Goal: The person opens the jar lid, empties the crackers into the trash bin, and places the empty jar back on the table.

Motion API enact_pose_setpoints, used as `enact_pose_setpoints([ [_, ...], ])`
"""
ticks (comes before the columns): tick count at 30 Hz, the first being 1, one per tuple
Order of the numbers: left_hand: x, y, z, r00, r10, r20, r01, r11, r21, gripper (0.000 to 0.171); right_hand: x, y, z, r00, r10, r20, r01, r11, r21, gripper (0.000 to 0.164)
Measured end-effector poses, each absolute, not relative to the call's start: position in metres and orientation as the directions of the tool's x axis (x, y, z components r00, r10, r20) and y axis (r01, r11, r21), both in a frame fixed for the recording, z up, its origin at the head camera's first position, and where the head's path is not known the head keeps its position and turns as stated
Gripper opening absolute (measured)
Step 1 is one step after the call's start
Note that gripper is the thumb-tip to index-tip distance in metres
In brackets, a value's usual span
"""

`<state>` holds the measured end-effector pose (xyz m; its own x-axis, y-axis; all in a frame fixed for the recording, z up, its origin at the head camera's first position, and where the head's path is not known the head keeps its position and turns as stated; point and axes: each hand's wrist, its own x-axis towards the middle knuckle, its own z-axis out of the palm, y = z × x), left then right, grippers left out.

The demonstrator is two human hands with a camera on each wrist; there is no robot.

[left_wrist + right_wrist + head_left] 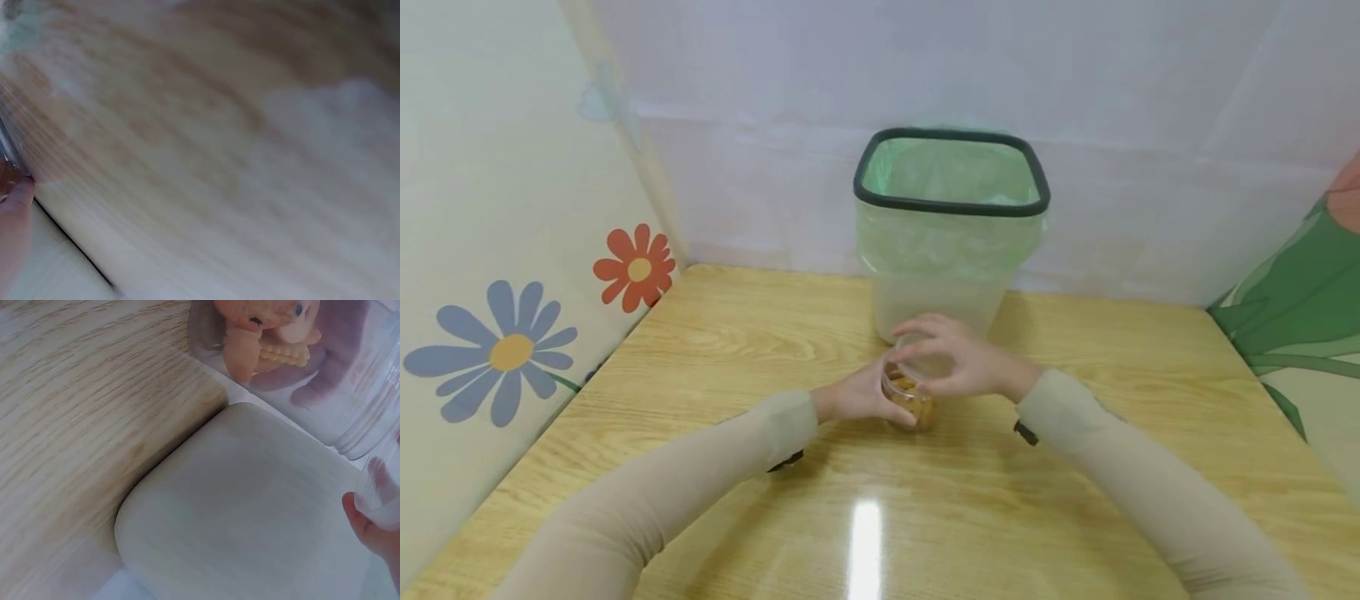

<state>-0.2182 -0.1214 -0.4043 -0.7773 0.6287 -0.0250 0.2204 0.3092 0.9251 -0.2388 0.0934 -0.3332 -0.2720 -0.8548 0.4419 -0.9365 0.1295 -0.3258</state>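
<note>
The left hand [865, 396] covers one side of the clear round plastic jar [927, 414], its fingers mostly hidden behind it. The orange-brown pieces [240, 353] inside are too small to identify in the head view, and the top edge crops them in the right wrist view. There the right edge cuts off the translucent round lid [382, 509] and the right hand [381, 540]. The pale translucent bin with a dark rim [951, 207] has its lower front partly hidden by that hand (its floor, too, is out of sight). The left wrist view blurs the yellowish wood-grain table [187, 187]
</note>
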Motion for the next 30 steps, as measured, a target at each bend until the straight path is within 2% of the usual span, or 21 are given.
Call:
enact_pose_setpoints([
  [9,-0.22,-0.122,-0.407,-0.775,0.631,-0.044,0.183,0.29,0.939,0.105,-0.233,0.098,-0.331,-0.288,-0.847,0.447,-0.945,0.177,-0.274,0.041],
  [16,-0.221,-0.123,-0.408,-0.783,0.619,-0.051,0.179,0.303,0.936,0.094,-0.229,0.105,-0.333,-0.304,-0.836,0.458,-0.945,0.204,-0.255,0.041],
  [30,-0.221,-0.122,-0.406,-0.788,0.614,-0.051,0.17,0.296,0.94,0.094,-0.228,0.112,-0.337,-0.249,-0.809,0.532,-0.967,0.177,-0.184,0.043],
])
